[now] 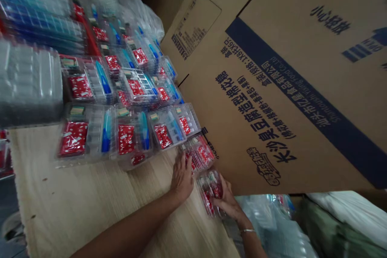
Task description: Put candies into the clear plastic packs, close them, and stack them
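My left hand lies on the pale wooden table top, its fingertips against the edge of a clear plastic pack with red packets. My right hand, with a thin metal bracelet at the wrist, holds a similar clear pack upright by its side. Its red contents are partly hidden by my fingers. Rows of clear trays holding red packets and blue items cover the table's far part.
A large printed cardboard carton stands along the table's right side. Clear plastic bagging and a white and green sack lie low at the right. A stack of blue-tinted trays sits at the top left.
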Available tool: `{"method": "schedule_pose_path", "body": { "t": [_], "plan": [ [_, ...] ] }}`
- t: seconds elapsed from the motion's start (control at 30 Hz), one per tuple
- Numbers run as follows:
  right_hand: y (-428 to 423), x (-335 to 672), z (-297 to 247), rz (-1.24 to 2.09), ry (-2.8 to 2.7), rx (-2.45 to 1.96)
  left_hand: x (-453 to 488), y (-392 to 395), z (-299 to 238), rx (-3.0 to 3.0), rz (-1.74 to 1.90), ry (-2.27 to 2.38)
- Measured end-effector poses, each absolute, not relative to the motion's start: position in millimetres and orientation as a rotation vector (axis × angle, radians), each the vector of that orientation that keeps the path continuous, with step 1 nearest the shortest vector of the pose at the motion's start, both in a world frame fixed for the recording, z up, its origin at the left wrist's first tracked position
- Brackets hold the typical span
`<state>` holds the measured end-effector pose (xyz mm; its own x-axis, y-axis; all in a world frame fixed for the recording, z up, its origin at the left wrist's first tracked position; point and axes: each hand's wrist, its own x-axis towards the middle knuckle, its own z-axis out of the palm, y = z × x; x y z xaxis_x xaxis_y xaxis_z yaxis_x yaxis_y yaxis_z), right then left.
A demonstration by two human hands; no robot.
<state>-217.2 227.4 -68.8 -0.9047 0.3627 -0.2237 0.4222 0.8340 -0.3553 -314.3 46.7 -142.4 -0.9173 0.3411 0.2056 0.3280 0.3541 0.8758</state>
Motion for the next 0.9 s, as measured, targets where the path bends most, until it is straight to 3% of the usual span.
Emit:
{"method": "schedule_pose_path", "body": {
  "t": [0.23, 0.53, 0.73, 0.9],
  "plan": [
    [230, -212, -78, -0.521, 2.960, 0.632, -315, 45, -139, 0.636, 1.609, 2.604],
    [237, -210, -115, 0.013, 3.083, 0.602, -314, 49, -146, 0.643, 1.634, 2.651],
    [226, -207, -119, 0.109, 3.341, 0.529, -316, 48, -147, 0.537, 1.835, 2.674],
    [185, -248, -93, -0.029, 3.537, 0.284, -318, 48, -147, 0.555, 1.870, 2.675]
  ]
}}
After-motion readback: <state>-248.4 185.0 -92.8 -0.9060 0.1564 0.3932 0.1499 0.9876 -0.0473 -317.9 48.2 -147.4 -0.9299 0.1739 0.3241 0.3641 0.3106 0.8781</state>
